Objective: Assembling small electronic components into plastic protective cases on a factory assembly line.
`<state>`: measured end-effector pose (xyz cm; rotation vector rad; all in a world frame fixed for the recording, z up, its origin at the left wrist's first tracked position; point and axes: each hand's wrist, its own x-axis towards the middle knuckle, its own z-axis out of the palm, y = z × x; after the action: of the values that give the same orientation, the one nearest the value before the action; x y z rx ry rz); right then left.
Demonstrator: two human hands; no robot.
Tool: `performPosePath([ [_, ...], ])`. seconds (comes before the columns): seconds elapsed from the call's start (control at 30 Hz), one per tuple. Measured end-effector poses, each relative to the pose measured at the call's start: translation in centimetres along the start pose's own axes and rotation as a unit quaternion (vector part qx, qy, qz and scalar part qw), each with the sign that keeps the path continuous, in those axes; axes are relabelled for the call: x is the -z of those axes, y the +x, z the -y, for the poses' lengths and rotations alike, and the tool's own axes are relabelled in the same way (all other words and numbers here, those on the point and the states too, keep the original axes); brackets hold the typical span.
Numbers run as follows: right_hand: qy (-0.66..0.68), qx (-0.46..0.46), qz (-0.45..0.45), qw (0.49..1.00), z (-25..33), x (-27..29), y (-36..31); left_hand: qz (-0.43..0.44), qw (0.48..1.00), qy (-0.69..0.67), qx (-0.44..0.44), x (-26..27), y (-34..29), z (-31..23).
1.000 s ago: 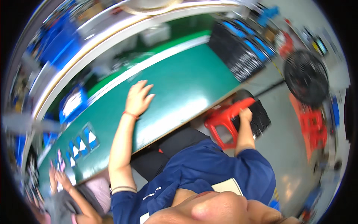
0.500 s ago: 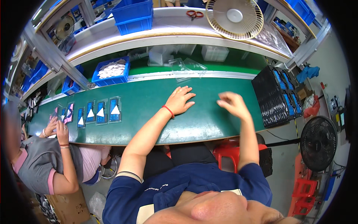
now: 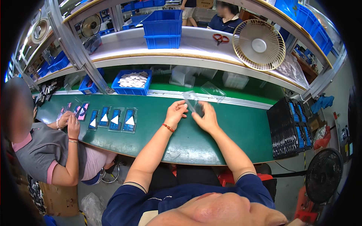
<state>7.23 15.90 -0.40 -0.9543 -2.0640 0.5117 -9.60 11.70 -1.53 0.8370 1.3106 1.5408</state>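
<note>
Clear plastic sleeve is pinched between the closed fingers of left hand and right hand, above the green tabletop. Being thin and slippery, it may slide out or crease if they squeeze unevenly.

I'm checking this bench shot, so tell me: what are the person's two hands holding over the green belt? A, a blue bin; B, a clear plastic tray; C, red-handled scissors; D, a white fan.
B: the left hand and right hand meet on a clear plastic tray just above the green belt; the scissors, bin and fan sit on the shelf.
</note>
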Motion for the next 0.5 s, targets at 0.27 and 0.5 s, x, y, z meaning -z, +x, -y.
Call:
performPosePath([
  [0.27,0.028,-0.101,0.033,0.994,2.9,2.7,-2.4,0.119,0.987,-0.095,0.051,-0.6,-1.1,-0.6],
  [0.5,0.051,-0.156,0.012,0.986,3.0,2.4,-2.1,0.185,0.966,-0.14,0.11,-0.8,-1.6,-0.9],
])
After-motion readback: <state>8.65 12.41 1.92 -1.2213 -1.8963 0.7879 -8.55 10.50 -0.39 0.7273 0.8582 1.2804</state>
